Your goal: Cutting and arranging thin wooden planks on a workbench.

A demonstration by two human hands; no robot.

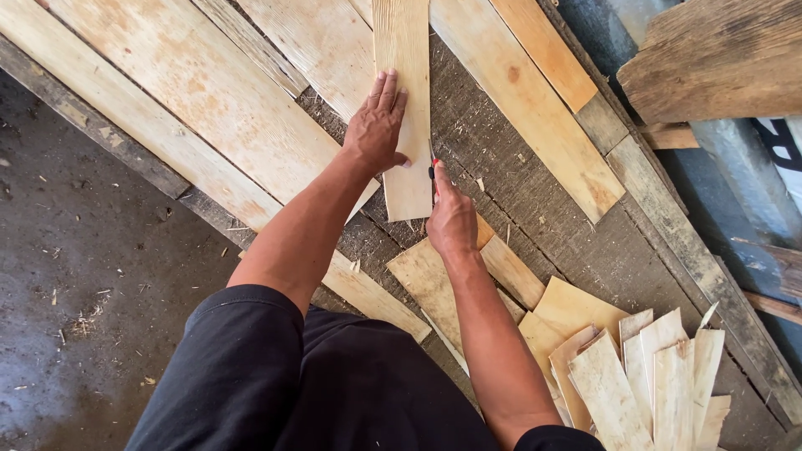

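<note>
Left hand (378,125): open, palm flat, fingers together, pressing down on the left part of a narrow wood strip (404,100).
Right hand (451,219): closed around a small red-handled knife (432,167), just beside the strip's right edge.
Knife: only a short red and dark part visible above the fist; tip at the strip's right edge, blade itself too small to make out.
Wood strip: pale, lying lengthwise away from the body on a rough grey work surface (535,209), lower end just ahead of the right hand.
Left of strip: wide pale boards (192,92) laid slantwise, one partly under the strip.
Right of strip: a long board (535,108) lying at a slant.
Near right forearm: a fan of short thin offcuts (660,376), overlapping.
Lower left: dark dirty floor (92,276).
</note>
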